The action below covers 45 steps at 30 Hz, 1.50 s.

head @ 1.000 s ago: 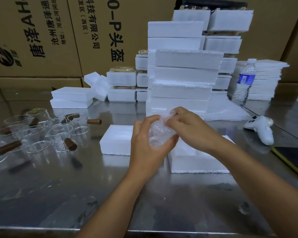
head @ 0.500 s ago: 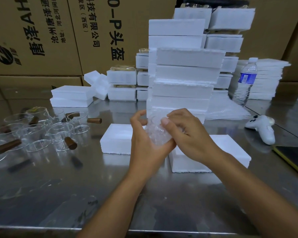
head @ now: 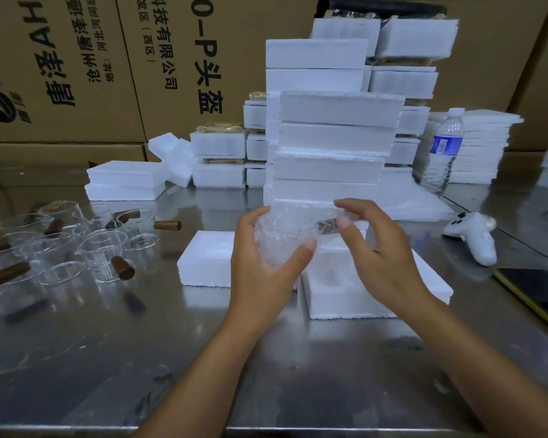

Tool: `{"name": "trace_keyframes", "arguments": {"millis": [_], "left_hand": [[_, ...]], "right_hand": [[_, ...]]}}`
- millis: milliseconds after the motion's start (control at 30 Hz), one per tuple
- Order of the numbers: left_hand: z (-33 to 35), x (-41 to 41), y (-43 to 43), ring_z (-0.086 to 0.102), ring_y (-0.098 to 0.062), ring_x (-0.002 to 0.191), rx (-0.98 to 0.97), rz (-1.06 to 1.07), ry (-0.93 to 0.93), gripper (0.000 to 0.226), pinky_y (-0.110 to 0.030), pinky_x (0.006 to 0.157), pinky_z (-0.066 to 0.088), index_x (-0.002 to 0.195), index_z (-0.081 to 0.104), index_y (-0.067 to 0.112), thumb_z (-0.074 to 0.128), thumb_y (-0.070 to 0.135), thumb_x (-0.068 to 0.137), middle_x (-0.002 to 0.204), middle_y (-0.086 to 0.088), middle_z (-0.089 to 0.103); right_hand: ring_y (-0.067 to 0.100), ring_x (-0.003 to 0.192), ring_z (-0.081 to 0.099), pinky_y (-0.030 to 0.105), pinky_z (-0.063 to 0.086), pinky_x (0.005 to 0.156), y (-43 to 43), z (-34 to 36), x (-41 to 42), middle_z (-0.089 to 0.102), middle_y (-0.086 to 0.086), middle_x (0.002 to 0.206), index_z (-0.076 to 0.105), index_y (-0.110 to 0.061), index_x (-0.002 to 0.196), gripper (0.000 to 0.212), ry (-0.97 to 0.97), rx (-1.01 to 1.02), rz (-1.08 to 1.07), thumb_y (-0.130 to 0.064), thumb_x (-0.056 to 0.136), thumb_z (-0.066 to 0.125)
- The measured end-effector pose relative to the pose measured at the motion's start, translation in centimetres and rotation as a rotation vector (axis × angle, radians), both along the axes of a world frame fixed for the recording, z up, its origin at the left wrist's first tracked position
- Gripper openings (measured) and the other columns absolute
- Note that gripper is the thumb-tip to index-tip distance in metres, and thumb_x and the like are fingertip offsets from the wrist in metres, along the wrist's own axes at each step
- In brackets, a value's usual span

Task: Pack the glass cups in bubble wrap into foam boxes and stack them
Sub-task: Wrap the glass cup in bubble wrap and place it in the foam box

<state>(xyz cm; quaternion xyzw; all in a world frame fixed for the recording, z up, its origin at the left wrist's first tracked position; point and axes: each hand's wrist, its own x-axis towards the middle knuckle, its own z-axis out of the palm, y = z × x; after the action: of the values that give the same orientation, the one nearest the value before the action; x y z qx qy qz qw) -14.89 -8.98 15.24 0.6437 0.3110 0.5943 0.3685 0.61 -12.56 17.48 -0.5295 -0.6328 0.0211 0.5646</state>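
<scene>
My left hand grips a glass cup wrapped in bubble wrap, held in the air above the table. My right hand pinches the wrap's right end, where a brown handle shows through. Under my hands sits an open foam box with a moulded recess. Its foam lid lies to the left. A tall stack of closed foam boxes stands just behind. Several bare glass cups with brown wooden handles crowd the table's left side.
The steel table reaches to the near edge. At the right lie a white game controller, a dark phone with a yellow rim and a water bottle. More foam boxes and cardboard cartons line the back.
My right hand has pulled away to the right, drawing out the wrap's end, where before it lay close over the bundle. The open foam box below is now uncovered.
</scene>
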Motion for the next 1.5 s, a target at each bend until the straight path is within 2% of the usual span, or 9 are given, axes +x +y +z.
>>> {"name": "trace_keyframes", "arguments": {"millis": [267, 400, 533, 867, 967, 1067, 1200, 1333, 1500], "left_hand": [[-0.3, 0.7, -0.2, 0.053, 0.011, 0.104, -0.001, -0.101, 0.08, 0.065, -0.018, 0.087, 0.05, 0.116, 0.038, 0.049, 0.077, 0.046, 0.064, 0.112, 0.034, 0.05], [-0.3, 0.9, -0.5, 0.047, 0.021, 0.106, 0.019, -0.172, 0.176, 0.08, -0.002, 0.082, 0.041, 0.123, 0.032, 0.055, 0.082, 0.052, 0.06, 0.11, 0.052, 0.043], [-0.4, 1.1, -0.5, 0.053, 0.012, 0.108, 0.039, -0.164, 0.199, 0.058, -0.002, 0.086, 0.039, 0.123, 0.038, 0.051, 0.062, 0.054, 0.071, 0.119, 0.03, 0.052], [-1.0, 1.1, -0.3, 0.055, 0.009, 0.101, 0.115, -0.105, 0.266, 0.021, -0.005, 0.085, 0.039, 0.106, 0.064, 0.03, 0.051, 0.016, 0.097, 0.11, 0.016, 0.06], [-1.3, 1.1, -0.1, 0.053, 0.009, 0.103, 0.147, -0.051, 0.32, 0.02, -0.004, 0.087, 0.036, 0.103, 0.065, 0.029, 0.051, 0.017, 0.097, 0.107, 0.018, 0.059], [-1.6, 1.1, 0.1, 0.048, 0.009, 0.108, 0.182, -0.007, 0.414, 0.019, -0.001, 0.09, 0.03, 0.107, 0.066, 0.029, 0.05, 0.024, 0.097, 0.105, 0.023, 0.058], [-1.7, 1.1, 0.1, 0.038, 0.012, 0.112, 0.203, -0.003, 0.491, 0.024, 0.001, 0.092, 0.023, 0.116, 0.062, 0.034, 0.047, 0.03, 0.097, 0.104, 0.027, 0.056], [-1.4, 0.5, 0.3, 0.042, 0.008, 0.11, 0.18, 0.052, 0.446, 0.028, -0.006, 0.093, 0.029, 0.122, 0.051, 0.042, 0.041, 0.027, 0.1, 0.107, 0.029, 0.052], [-1.8, 0.0, 1.0, 0.042, -0.016, 0.118, 0.076, 0.326, 0.608, 0.027, -0.023, 0.096, 0.027, 0.122, 0.054, 0.021, 0.052, 0.02, 0.094, 0.117, 0.006, 0.055]], "right_hand": [[0.004, 0.061, 0.062, 0.017, 0.052, 0.059, -0.2, 0.3, 1.6, 0.069, -0.011, 0.069, 0.065, -0.021, 0.086, 0.011, 0.408, -0.166, 0.245, -0.011, 0.087, 0.06], [0.002, 0.055, 0.059, 0.016, 0.053, 0.059, -0.7, 0.4, 3.0, 0.067, -0.004, 0.067, 0.064, -0.008, 0.094, 0.009, 0.553, -0.106, 0.179, -0.009, 0.089, 0.057], [0.002, 0.048, 0.057, 0.016, 0.051, 0.057, -1.2, 0.6, 4.9, 0.065, -0.01, 0.055, 0.061, -0.008, 0.096, 0.009, 0.597, -0.071, 0.063, -0.007, 0.092, 0.053], [0.007, 0.056, 0.064, 0.032, 0.053, 0.071, -1.3, -0.4, 5.2, 0.066, -0.003, 0.068, 0.06, -0.021, 0.087, 0.013, 0.375, -0.341, 0.095, -0.014, 0.095, 0.052], [0.009, 0.066, 0.067, 0.03, 0.049, 0.069, -1.1, -1.0, 5.3, 0.068, 0.001, 0.085, 0.057, -0.026, 0.086, 0.01, 0.183, -0.361, 0.001, -0.024, 0.094, 0.053], [0.016, 0.072, 0.06, 0.028, 0.044, 0.064, -1.2, -1.5, 5.4, 0.064, -0.006, 0.074, 0.058, -0.026, 0.08, 0.014, -0.088, -0.329, -0.189, -0.03, 0.092, 0.054], [0.014, 0.084, 0.052, 0.031, 0.041, 0.074, -1.3, -1.7, 5.8, 0.059, -0.011, 0.083, 0.066, -0.027, 0.081, 0.013, -0.299, -0.302, -0.328, -0.028, 0.088, 0.056], [0.007, 0.088, 0.055, 0.025, 0.039, 0.078, -1.4, -1.2, 6.4, 0.062, -0.014, 0.088, 0.064, -0.03, 0.084, 0.011, 0.04, -0.208, -0.362, -0.022, 0.084, 0.057], [0.017, 0.084, 0.054, 0.027, 0.039, 0.073, -1.3, -1.3, 7.9, 0.061, -0.001, 0.096, 0.063, -0.016, 0.105, 0.022, 0.435, -0.297, -0.535, -0.014, 0.085, 0.053]]}}
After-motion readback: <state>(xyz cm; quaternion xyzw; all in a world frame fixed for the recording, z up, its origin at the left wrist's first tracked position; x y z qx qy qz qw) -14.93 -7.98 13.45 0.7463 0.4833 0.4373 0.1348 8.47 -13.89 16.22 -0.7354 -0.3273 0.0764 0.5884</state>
